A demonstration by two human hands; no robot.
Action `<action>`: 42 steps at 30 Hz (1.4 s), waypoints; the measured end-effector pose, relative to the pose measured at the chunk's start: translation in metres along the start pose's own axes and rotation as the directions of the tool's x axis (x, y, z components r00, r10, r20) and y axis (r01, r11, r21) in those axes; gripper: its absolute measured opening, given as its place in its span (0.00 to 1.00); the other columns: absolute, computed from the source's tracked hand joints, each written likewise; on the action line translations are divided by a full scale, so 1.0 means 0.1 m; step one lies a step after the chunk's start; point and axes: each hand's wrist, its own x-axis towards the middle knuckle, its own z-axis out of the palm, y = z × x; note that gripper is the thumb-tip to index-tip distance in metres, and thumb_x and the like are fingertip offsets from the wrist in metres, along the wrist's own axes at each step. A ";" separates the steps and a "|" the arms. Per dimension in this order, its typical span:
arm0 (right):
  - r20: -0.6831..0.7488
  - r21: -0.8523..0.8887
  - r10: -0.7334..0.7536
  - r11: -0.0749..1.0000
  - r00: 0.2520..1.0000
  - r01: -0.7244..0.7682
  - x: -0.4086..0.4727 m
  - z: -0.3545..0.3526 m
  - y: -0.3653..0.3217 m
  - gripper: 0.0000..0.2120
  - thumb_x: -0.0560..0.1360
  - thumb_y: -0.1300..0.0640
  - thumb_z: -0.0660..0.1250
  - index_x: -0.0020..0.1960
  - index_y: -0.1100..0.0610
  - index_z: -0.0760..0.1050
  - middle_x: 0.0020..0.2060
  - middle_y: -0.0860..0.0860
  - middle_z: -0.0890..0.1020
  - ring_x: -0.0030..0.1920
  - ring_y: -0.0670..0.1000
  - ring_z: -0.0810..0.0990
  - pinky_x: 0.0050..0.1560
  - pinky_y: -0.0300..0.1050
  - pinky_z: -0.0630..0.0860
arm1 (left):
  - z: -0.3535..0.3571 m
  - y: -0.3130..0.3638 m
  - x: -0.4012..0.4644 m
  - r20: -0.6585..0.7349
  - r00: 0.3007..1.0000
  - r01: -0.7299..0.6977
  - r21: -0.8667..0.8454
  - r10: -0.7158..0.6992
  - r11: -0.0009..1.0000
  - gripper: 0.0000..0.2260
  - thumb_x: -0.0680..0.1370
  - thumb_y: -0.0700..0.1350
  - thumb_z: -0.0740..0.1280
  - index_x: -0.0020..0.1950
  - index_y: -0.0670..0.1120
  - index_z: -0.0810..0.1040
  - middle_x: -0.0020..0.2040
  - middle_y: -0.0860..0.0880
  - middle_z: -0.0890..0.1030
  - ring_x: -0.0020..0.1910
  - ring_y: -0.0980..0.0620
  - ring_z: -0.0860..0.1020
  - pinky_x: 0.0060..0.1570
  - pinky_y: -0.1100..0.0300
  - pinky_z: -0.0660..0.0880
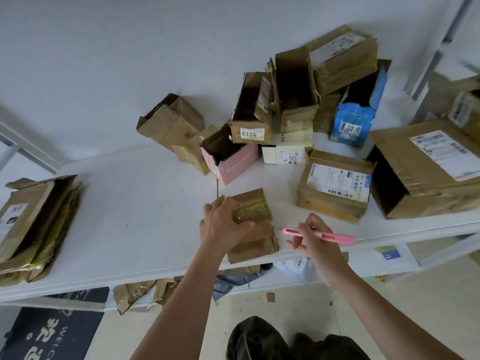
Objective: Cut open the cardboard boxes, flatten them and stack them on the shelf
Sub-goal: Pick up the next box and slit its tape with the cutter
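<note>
Fingers [220, 206] of the left hand [223, 224] lie spread over a small taped box [255, 229], thumb curled across its top, holding it down near the front edge of the white table [130, 209]. Just right of it the right hand [315, 245] pinches a pink cutter [320, 235] between thumb and fingers — the tool lies level, its tip pointing left toward the box without touching it.

One closed box [335, 185] with a white shipping label and barcode stands behind the cutter; its print is too small to read. At the far right lies one large box [426, 170], open at its left end, also labelled. Behind these is a heap against the wall: a pink box [231, 162] with faint lettering I cannot read, a white box [285, 154], a blue box [353, 126] tagged "2782", an open brown box [250, 120] tagged "8813", and several more brown ones — an exact count is not possible. One stack of flattened cardboard [33, 224] sits at the table's left end. On the floor, a dark mat [52, 333] shows "WELC".
</note>
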 end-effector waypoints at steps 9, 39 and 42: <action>-0.194 0.165 -0.013 0.985 0.981 0.046 0.10 0.05 -0.07 0.14 0.81 0.59 0.63 0.37 0.50 0.70 0.29 0.54 0.79 0.35 0.51 0.82 0.51 0.64 0.81 | -0.17 0.05 0.10 -0.047 0.942 0.336 0.186 -0.333 0.923 0.40 0.66 0.75 0.67 0.64 0.47 0.64 0.55 0.46 0.77 0.57 0.42 0.76 0.45 0.51 0.72; -0.229 0.256 -0.053 0.960 0.972 0.113 0.13 0.61 -0.04 0.07 0.82 0.59 0.61 0.47 0.60 0.67 0.37 0.57 0.83 0.43 0.56 0.85 0.44 0.54 0.84 | 0.11 -0.10 0.02 -0.081 0.964 -0.248 0.060 0.253 0.967 0.23 0.81 0.37 0.59 0.76 0.49 0.65 0.78 0.49 0.62 0.79 0.51 0.55 0.78 0.54 0.50; -0.177 0.227 -0.070 0.968 0.982 0.109 0.29 0.67 -0.12 0.07 0.82 0.59 0.61 0.48 0.62 0.67 0.38 0.59 0.82 0.42 0.61 0.83 0.43 0.59 0.83 | 0.07 -0.19 0.01 0.049 0.978 -0.191 -0.195 0.205 0.962 0.26 0.81 0.45 0.65 0.77 0.53 0.63 0.79 0.58 0.54 0.76 0.63 0.43 0.73 0.62 0.37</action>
